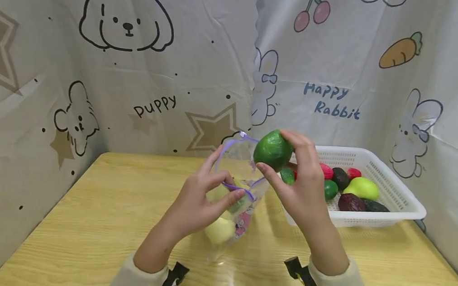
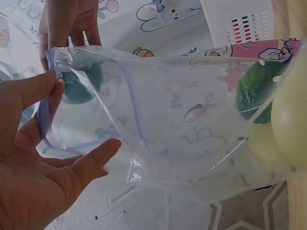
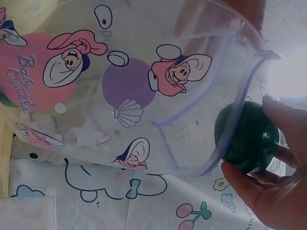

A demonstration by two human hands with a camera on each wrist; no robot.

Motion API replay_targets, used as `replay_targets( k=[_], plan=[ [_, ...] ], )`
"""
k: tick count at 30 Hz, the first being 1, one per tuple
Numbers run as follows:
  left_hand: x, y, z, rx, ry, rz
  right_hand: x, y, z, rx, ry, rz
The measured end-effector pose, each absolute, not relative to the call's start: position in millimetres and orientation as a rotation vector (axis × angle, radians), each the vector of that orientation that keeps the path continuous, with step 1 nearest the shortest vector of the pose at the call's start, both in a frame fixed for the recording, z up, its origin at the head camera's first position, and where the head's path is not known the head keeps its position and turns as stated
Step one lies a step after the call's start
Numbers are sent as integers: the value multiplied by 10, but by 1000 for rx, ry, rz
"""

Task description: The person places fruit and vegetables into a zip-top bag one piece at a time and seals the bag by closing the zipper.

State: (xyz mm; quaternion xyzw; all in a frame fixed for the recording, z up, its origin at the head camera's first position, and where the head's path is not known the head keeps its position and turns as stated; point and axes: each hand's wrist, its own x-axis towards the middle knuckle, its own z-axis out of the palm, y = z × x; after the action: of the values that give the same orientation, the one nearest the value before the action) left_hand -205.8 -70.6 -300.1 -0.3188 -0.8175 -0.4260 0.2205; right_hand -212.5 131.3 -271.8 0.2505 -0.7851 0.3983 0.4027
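Note:
My right hand holds a glossy green lime between thumb and fingers, above and beside the mouth of a clear zip bag. The bag has a purple zip edge and printed cartoon shells. Its near rim is pinched by my left hand, and the mouth gapes. Low inside the bag sit a pale yellow round fruit and another green fruit; more yellow shows behind them. In the right wrist view, the lime is at the zip edge, partly behind the clear film.
To the right stands a white plastic basket of mixed fruit, including a yellow-green one, a dark purple one and red ones. A wooden table lies underneath, with printed cloth hanging behind and at the sides.

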Motion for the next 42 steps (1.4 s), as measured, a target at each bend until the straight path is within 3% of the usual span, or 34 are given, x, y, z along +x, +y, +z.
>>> replay_targets(
  k=[10, 24, 36, 42],
  plan=[
    [-2080, -749, -2980, -861, -2245, -1144, -2312, 1301, -2804, 752, -2073, 943],
    [-2074, -850, -3028, -793, -2254, -1127, -2325, 1407, -2779, 678, -2190, 826],
    [-2120, -876, -3010, -765, -2282, -1241, -2455, 2525, -2882, 181, -2746, 683],
    [-2128, -814, -3025, -789, -2291, -1164, -2548, 2945, -3094, 86, -2889, 624]
  ],
)
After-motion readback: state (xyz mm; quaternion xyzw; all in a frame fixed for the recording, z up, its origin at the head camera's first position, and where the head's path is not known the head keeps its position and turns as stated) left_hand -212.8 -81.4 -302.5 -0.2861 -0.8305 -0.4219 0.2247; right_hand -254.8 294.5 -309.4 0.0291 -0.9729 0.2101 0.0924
